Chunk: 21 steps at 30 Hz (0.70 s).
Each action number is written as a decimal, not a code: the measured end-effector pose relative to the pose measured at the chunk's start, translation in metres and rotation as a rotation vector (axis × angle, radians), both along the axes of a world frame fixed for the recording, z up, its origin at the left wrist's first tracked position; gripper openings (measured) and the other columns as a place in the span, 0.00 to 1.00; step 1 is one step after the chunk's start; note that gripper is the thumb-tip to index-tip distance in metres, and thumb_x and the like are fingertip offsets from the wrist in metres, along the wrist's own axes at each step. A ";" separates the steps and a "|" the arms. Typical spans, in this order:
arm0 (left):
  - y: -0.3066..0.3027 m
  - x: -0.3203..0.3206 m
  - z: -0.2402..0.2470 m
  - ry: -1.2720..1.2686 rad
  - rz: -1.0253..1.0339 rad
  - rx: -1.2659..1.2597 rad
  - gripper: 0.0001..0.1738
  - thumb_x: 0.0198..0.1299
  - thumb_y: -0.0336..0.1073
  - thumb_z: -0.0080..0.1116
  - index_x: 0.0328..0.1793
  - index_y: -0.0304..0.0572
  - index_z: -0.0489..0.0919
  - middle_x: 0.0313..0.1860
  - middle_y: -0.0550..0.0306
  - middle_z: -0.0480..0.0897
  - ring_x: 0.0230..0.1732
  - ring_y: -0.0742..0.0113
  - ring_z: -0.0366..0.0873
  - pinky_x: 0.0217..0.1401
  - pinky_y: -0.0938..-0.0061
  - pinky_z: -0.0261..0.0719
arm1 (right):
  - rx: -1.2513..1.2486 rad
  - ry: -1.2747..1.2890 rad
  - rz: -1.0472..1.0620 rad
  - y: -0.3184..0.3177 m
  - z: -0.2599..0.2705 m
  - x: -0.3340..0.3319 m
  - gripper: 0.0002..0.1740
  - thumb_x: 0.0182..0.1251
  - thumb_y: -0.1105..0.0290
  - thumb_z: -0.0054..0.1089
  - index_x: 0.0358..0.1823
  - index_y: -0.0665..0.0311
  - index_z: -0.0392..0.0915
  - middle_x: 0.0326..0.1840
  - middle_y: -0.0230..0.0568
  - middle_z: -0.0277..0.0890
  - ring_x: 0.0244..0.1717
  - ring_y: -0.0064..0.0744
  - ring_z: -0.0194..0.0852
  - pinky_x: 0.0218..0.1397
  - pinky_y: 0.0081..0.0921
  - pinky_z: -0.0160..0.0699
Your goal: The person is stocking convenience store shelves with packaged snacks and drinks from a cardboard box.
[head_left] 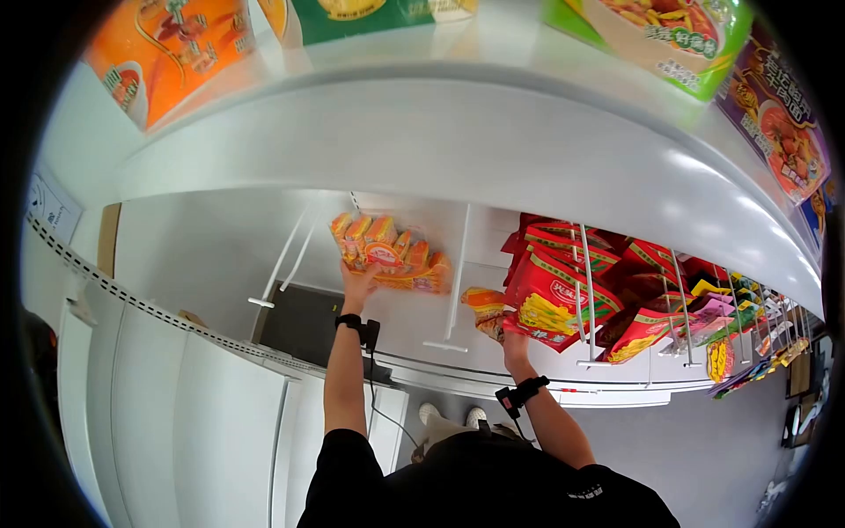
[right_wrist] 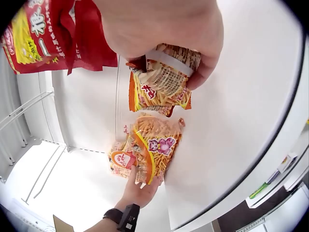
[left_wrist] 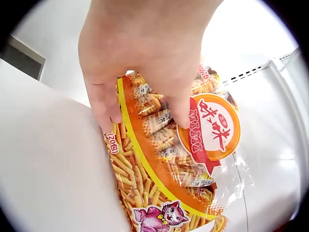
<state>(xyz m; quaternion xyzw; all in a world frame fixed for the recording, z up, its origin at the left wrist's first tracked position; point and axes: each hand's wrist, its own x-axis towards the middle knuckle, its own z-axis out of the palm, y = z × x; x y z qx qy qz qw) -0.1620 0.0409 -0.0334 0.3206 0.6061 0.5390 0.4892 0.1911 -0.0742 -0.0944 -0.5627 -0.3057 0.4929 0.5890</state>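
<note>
Holds a large orange multipack bag of snack sticks [head_left: 392, 255] up against the white back panel [head_left: 220, 246], just under the upper shelf [head_left: 440, 141] and between two white peg hooks [head_left: 456, 290]. Grips the bag's lower end with the left hand [head_left: 359, 286], fingers [left_wrist: 181, 108] bent over the printed front beside the round red-and-orange label. Shows a pink cartoon cat at the bag's far end in the left wrist view.

Clasps a small pack of snack sticks [right_wrist: 161, 82] in the right hand [head_left: 513, 341], fingers curled round its top and thumb pressed on its side. Keeps this pack well apart from the large bag, lower and nearer the panel's right side, just beside the red snack bags [head_left: 563, 290] hanging in rows on the hooks there. Cannot tell whether the small pack touches them.

Further right on the hooks: more small packets in yellow, pink and red [head_left: 731, 339]. On top of the upper shelf: an orange noodle packet [head_left: 167, 53] at the left end and a green one [head_left: 678, 35] toward the right end.
</note>
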 end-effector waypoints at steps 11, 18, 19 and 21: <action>0.015 0.085 -0.042 0.371 -0.034 0.111 0.59 0.41 0.54 0.73 0.70 0.27 0.50 0.58 0.36 0.64 0.56 0.47 0.68 0.59 0.61 0.69 | -0.009 0.128 0.094 -0.037 0.024 0.019 0.10 0.56 0.77 0.57 0.41 0.66 0.77 0.40 0.33 0.78 0.42 0.23 0.76 0.46 0.22 0.74; -0.018 0.085 -0.068 0.536 -0.325 -0.070 0.53 0.45 0.64 0.65 0.66 0.27 0.61 0.56 0.37 0.71 0.55 0.46 0.72 0.57 0.58 0.72 | 0.029 0.055 0.259 -0.024 0.017 -0.001 0.12 0.56 0.77 0.57 0.42 0.69 0.76 0.39 0.35 0.78 0.40 0.23 0.75 0.45 0.20 0.73; -0.033 0.085 -0.054 0.337 -0.410 -0.169 0.50 0.47 0.63 0.64 0.64 0.29 0.64 0.54 0.40 0.73 0.54 0.48 0.73 0.56 0.57 0.73 | 0.047 0.066 0.292 -0.022 0.019 -0.009 0.12 0.56 0.77 0.56 0.43 0.69 0.76 0.39 0.36 0.78 0.41 0.23 0.75 0.45 0.20 0.73; -0.072 0.096 0.003 -0.075 -0.563 -0.365 0.43 0.50 0.63 0.62 0.61 0.34 0.69 0.51 0.47 0.76 0.50 0.53 0.76 0.53 0.55 0.76 | 0.032 0.068 0.326 -0.020 0.020 -0.026 0.12 0.57 0.77 0.57 0.43 0.67 0.76 0.37 0.35 0.78 0.40 0.22 0.75 0.45 0.19 0.72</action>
